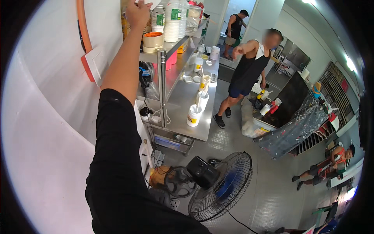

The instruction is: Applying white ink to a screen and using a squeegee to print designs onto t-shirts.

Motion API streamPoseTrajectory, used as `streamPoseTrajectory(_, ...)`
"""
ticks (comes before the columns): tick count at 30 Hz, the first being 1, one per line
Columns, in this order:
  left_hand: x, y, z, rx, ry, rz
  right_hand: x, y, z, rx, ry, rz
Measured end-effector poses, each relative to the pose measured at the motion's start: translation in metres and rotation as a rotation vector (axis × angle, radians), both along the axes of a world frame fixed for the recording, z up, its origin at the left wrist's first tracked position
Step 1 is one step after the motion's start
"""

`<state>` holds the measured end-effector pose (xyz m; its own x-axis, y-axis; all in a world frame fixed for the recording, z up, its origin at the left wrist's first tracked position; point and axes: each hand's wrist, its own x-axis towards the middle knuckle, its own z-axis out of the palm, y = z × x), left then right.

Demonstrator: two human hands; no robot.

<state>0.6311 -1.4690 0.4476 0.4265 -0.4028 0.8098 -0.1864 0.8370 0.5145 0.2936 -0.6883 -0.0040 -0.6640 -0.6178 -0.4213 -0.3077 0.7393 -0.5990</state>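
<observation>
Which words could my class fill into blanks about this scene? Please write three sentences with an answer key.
The left hand is raised near tall bottles whose contents look ____.
The person's sleeve is ____.
The fan has blades that look ____.

Missing words: white; black; blue.

My left arm (117,132), black-sleeved to about the elbow, stretches up and forward, forearm (124,68) bare; my left hand (139,13) grips with bent fingers near the upper shelf's (175,46) left edge
</observation>
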Motion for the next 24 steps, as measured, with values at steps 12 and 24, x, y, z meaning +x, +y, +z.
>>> streamPoseTrajectory(12, -0.214, 0.086, -0.031, 0.312, -0.461, -0.974, 0.016, 0.014, 0.006, -0.171, -0.052, -0.047)
streamPoseTrajectory(24, -0.354, 0.098, -0.132, 0.863, -0.131, -1.025, 0.062, 0.183, -0.04, -0.03, -0.151, -0.526)
